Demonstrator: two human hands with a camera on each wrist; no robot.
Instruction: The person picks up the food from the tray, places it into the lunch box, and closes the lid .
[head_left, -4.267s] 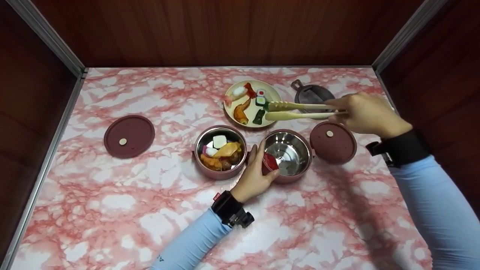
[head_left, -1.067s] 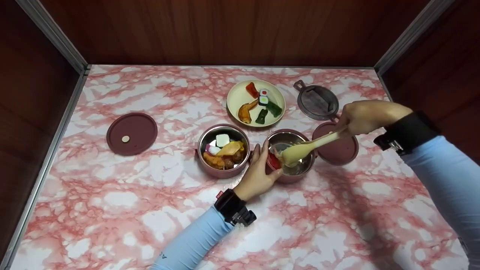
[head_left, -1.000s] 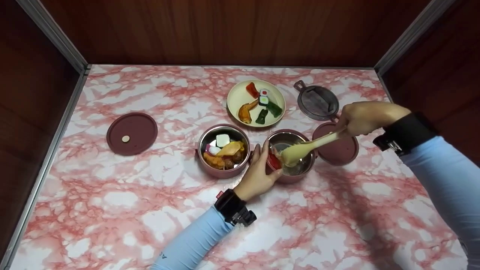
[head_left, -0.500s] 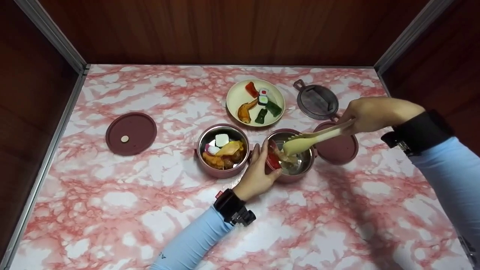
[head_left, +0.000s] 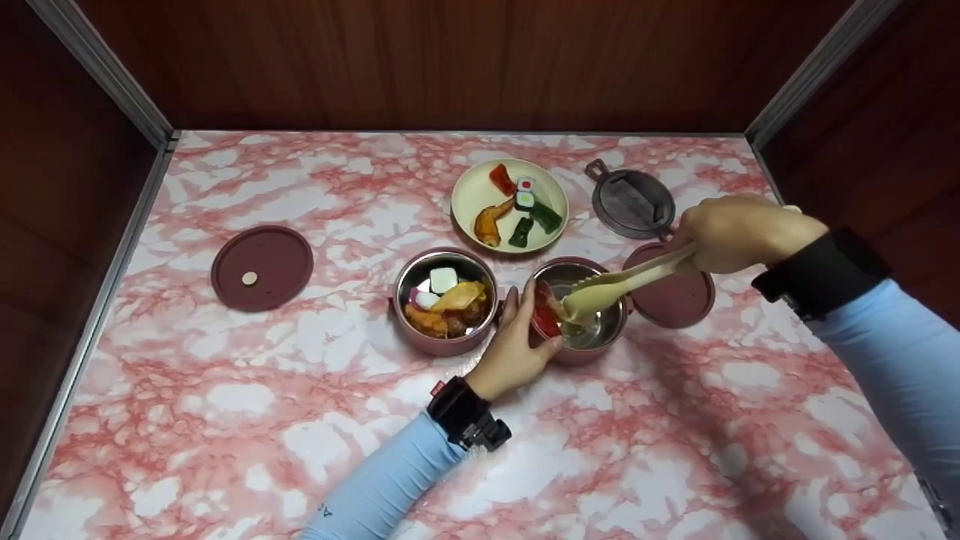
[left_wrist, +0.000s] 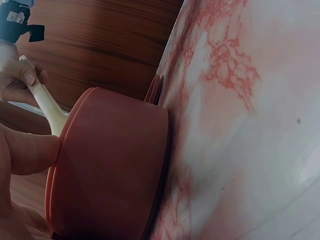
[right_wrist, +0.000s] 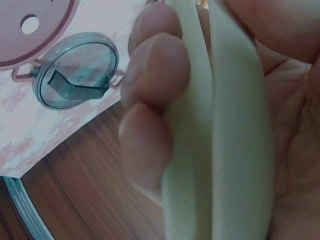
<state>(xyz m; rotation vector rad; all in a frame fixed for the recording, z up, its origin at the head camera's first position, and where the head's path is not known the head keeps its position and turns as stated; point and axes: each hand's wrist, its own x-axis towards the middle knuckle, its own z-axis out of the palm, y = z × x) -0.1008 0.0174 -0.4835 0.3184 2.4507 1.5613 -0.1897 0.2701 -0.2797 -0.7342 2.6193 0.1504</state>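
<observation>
Cream-coloured tongs [head_left: 637, 283] slant down into the steel-lined pot [head_left: 589, 356], their heads inside it near a red piece of food [head_left: 545, 322]. To the right of the pot and above its rim, the right hand [head_left: 742, 234] has its fingers wrapped round both tong arms. They look light, fairly stiff and smooth, so mid-arm seems the best hold for an even squeeze. At the pot's left, the left hand [head_left: 510, 356] grips its rim; smooth-walled, it could probably slide unless braced there.

Your left hand [head_left: 514, 356] had its thumb spread from nearly straight fingers, while your right hand [head_left: 739, 234] bent its fingers inward.
</observation>
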